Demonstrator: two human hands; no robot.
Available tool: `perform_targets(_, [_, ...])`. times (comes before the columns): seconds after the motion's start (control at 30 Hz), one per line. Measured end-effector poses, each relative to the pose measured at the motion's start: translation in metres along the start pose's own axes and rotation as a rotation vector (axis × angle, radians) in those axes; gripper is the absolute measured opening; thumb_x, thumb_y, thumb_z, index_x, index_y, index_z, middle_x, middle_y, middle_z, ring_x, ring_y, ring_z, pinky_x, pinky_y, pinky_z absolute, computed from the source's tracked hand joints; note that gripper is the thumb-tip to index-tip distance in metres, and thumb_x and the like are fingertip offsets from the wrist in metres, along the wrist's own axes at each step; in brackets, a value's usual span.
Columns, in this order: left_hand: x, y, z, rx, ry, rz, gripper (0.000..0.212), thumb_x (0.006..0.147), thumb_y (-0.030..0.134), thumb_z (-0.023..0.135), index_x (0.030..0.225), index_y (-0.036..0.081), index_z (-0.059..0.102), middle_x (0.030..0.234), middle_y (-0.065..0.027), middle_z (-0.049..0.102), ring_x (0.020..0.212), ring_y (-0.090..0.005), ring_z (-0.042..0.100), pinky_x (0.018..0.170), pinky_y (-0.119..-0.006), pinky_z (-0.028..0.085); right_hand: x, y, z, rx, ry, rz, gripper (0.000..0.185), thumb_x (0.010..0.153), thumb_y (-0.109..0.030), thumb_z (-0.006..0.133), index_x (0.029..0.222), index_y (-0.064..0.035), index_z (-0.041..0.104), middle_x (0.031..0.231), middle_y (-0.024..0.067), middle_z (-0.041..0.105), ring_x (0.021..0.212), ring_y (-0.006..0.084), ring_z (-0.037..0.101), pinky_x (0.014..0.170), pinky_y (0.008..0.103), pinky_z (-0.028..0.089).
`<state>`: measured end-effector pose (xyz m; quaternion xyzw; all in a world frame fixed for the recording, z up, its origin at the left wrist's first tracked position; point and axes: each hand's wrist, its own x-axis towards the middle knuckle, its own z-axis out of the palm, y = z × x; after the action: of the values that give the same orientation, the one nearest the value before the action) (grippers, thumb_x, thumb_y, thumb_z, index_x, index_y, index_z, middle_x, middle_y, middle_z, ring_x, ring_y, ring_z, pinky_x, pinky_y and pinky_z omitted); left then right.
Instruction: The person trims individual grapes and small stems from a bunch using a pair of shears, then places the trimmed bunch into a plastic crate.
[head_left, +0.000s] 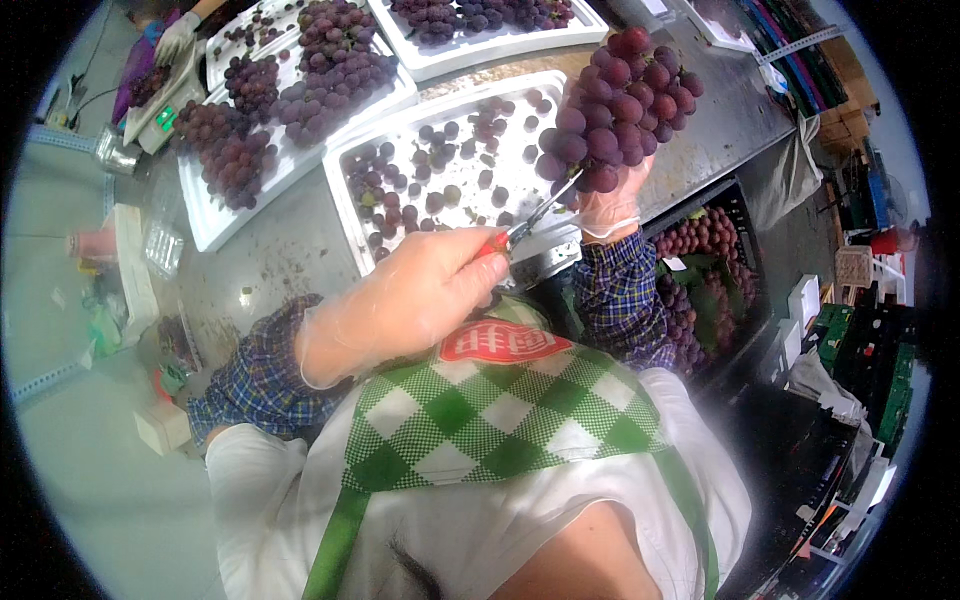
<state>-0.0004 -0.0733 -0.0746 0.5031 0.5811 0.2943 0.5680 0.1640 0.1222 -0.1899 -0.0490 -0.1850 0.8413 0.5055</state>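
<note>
My left hand, in a clear plastic glove, grips a pair of red-handled snips. Their narrow metal blades point up and right, with the tips at the lower edge of a large bunch of reddish-purple grapes. My right hand, also gloved, holds that bunch up from behind and below; its fingers are mostly hidden by the berries. Under the bunch and the snips lies a white foam tray with loose grapes and small stem scraps scattered over it.
More foam trays of grape bunches stand on the metal table. At upper left, a co-worker's white-gloved hand is by a scale with grapes on it. A black crate of grapes sits low at my right. Clear plastic boxes lie left.
</note>
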Motion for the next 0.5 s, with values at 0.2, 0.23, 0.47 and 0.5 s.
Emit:
perform_targets(0.2, [0.003,-0.005,-0.001,0.156,0.035,0.010,0.029,0.102,0.026,0.047,0.104,0.000,0.061,0.082,-0.0071,0.064,0.074,-0.0101,0.059,0.068,-0.028,0.048,-0.008,-0.003,0.004,-0.057,-0.084,-0.069,0.047,0.098,-0.036,0.049,0.135,-0.0088,0.044,0.132,0.0088,0.052,0.121,0.0244,0.051,0.103,0.0379,0.042])
perform_targets(0.23, [0.004,-0.004,-0.001,0.169,0.038,0.013,0.030,0.101,0.026,0.048,0.105,0.000,0.061,0.082,-0.0074,0.065,0.074,-0.0105,0.059,0.068,-0.028,0.048,-0.002,-0.006,-0.005,0.020,-0.104,-0.036,0.048,0.099,-0.039,0.046,0.136,-0.0087,0.042,0.133,0.0093,0.051,0.122,0.0248,0.050,0.104,0.0386,0.042])
perform_targets(0.47, [0.001,0.006,-0.004,0.368,0.070,0.071,0.030,0.098,0.025,0.053,0.108,-0.003,0.060,0.088,-0.0156,0.066,0.076,-0.0218,0.063,0.071,-0.033,0.050,-0.005,-0.012,0.006,-0.095,0.016,-0.124,0.054,0.100,-0.047,0.039,0.136,-0.0082,0.043,0.135,0.0117,0.050,0.124,0.0272,0.049,0.107,0.0413,0.041])
perform_targets(0.5, [0.001,0.009,-0.004,0.418,0.072,0.068,0.030,0.098,0.024,0.053,0.109,-0.003,0.060,0.089,-0.0178,0.067,0.077,-0.0253,0.065,0.073,-0.034,0.050,-0.005,-0.013,0.006,-0.033,-0.040,-0.087,0.054,0.100,-0.048,0.040,0.136,-0.0081,0.044,0.134,0.0117,0.051,0.123,0.0272,0.050,0.107,0.0416,0.042])
